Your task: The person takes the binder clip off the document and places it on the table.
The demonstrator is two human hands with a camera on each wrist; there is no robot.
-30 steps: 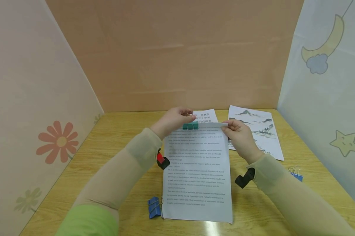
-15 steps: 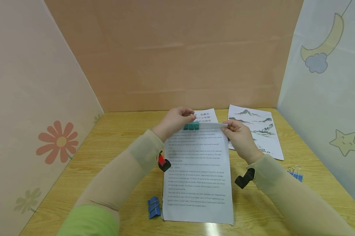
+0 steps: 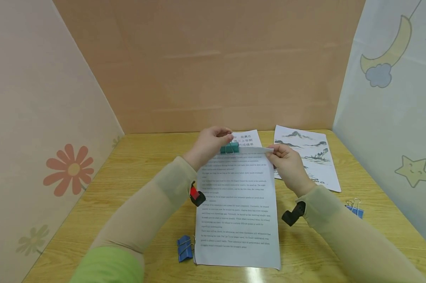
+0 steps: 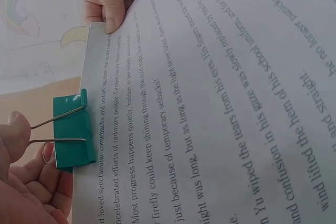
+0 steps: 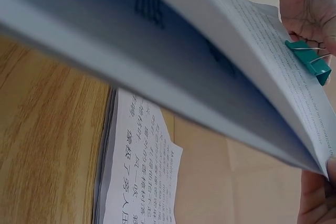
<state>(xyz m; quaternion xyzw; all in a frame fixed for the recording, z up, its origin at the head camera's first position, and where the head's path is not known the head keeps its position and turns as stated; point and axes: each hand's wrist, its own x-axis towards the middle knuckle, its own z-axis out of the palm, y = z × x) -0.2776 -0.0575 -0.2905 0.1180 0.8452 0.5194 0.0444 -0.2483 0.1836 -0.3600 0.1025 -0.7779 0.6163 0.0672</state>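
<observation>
A teal binder clip [image 3: 229, 148] sits on the top edge of a sheaf of printed paper [image 3: 237, 212], left of its middle. My left hand [image 3: 211, 145] pinches the clip's wire handles; in the left wrist view its thumb [image 4: 14, 132] lies at the wire ends, with the other fingers curled behind. At the sheaf's top right corner, my right hand [image 3: 287, 165] holds the paper between thumb and fingers. The sheaf is lifted at the top and slopes down toward me. From the right wrist view, the sheets [image 5: 252, 66] spread apart along one side.
A blue binder clip [image 3: 184, 248] lies by the sheaf's lower left corner, another blue clip [image 3: 355, 210] at the right. Behind the sheaf is a stack of pages with Chinese characters [image 3: 246, 137]. A landscape drawing sheet [image 3: 319, 157] lies back right on the wooden table [image 3: 156, 220].
My left hand has risen slightly, and the teal clip has shifted a little up and to the right, with more of its wire showing. My right hand keeps its grip on the corner.
</observation>
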